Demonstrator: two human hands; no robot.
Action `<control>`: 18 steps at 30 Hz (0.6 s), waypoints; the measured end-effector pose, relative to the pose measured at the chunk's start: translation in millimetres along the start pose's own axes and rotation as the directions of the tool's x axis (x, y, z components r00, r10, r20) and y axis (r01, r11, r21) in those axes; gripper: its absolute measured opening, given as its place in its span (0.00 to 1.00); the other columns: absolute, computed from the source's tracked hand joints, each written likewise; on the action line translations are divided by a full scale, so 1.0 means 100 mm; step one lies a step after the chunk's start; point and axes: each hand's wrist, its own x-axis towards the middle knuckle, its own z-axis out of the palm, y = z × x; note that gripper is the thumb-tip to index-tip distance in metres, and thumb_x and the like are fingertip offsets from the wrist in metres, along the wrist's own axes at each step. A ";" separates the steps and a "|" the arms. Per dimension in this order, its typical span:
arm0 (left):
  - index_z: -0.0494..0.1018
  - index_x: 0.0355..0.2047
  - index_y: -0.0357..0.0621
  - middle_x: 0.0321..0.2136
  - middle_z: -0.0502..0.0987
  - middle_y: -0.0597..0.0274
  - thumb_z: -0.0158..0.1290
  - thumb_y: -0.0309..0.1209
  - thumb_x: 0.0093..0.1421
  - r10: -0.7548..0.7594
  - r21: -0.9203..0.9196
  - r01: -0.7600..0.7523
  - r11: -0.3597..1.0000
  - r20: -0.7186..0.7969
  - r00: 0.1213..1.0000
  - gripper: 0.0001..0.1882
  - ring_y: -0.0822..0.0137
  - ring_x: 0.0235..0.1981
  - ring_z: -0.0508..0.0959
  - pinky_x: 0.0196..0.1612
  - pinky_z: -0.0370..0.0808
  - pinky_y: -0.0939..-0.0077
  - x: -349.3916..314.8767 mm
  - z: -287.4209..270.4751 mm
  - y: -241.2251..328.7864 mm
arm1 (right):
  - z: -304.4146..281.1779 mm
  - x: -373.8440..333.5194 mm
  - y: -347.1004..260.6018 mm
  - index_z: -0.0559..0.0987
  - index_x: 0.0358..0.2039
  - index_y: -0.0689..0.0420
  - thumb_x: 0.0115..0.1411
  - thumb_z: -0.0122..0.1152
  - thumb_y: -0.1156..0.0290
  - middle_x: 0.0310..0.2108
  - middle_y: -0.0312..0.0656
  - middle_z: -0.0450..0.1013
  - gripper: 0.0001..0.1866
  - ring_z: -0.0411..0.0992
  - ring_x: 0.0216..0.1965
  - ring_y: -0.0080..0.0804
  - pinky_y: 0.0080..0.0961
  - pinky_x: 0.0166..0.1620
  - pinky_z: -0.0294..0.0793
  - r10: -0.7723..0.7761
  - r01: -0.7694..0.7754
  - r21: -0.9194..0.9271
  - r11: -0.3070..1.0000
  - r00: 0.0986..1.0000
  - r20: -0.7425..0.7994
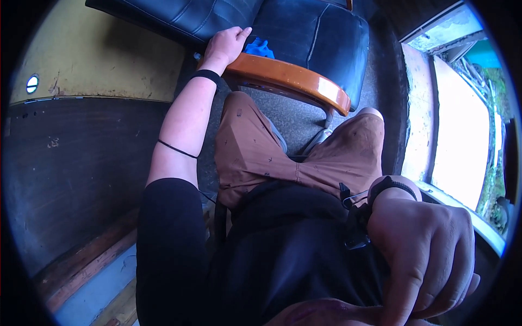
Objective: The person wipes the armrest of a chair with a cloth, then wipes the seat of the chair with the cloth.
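Observation:
My left hand (225,44) is at the back end of a chair's curved orange-brown wooden armrest (293,72), beside the black padded backrest (179,17). Its fingers are closed, and a crumpled blue cloth (259,49) pokes out from under them onto the black seat (304,32). The hand hides the rest of the cloth. Close to the camera at the lower right is my right hand (429,252), its back uppermost and fingers bent downward. The fingertips are out of sight, so whatever they hold, if anything, cannot be made out.
The chair's metal leg (329,117) stands on a speckled grey floor. A yellow and dark wall (81,146) runs along my left. To the right is a bright window opening (459,119) with a sill. My knees are close to the armrest.

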 end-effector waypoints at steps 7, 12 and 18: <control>0.81 0.38 0.46 0.38 0.84 0.53 0.43 0.57 0.72 0.008 -0.003 -0.008 1.000 0.017 1.000 0.29 0.49 0.43 0.82 0.49 0.78 0.56 0.01 0.00 0.05 | 0.10 -0.15 -0.21 0.72 0.13 0.55 0.74 0.39 0.69 0.19 0.36 0.70 0.29 0.72 0.20 0.26 0.36 0.51 0.86 0.042 -0.046 -0.116 0.992 0.998 -0.042; 0.81 0.38 0.46 0.36 0.84 0.55 0.43 0.57 0.71 -0.004 -0.025 0.003 1.000 -0.010 1.000 0.28 0.51 0.42 0.82 0.49 0.78 0.57 0.01 0.01 0.03 | 0.01 -0.03 -0.07 0.73 0.14 0.55 0.74 0.40 0.69 0.19 0.36 0.70 0.28 0.72 0.20 0.27 0.36 0.50 0.86 0.004 0.001 -0.098 0.995 0.998 0.056; 0.81 0.38 0.46 0.36 0.84 0.56 0.43 0.57 0.72 0.020 -0.017 -0.020 1.000 -0.024 1.000 0.28 0.52 0.42 0.83 0.48 0.79 0.58 0.03 0.05 0.06 | 0.03 -0.05 -0.09 0.72 0.13 0.54 0.74 0.40 0.68 0.17 0.35 0.69 0.29 0.71 0.19 0.27 0.35 0.48 0.86 -0.012 0.017 -0.108 0.994 0.999 0.047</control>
